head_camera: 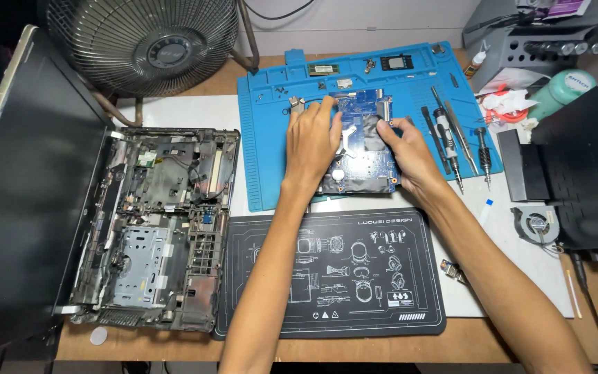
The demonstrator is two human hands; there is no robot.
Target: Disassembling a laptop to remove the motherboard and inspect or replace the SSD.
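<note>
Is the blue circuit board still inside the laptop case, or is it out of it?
Out. Both hands hold the blue circuit board over the blue work mat, while the opened laptop case lies apart.

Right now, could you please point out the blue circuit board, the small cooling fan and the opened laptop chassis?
blue circuit board [361,163], head view, lower middle.
small cooling fan [536,224], head view, hub.
opened laptop chassis [140,253], head view, metal bay.

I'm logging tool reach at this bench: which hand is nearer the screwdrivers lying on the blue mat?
Right. The right hand grips the circuit board's right edge, just beside the screwdrivers. The left hand rests on the board's left side, farther from them.
</note>
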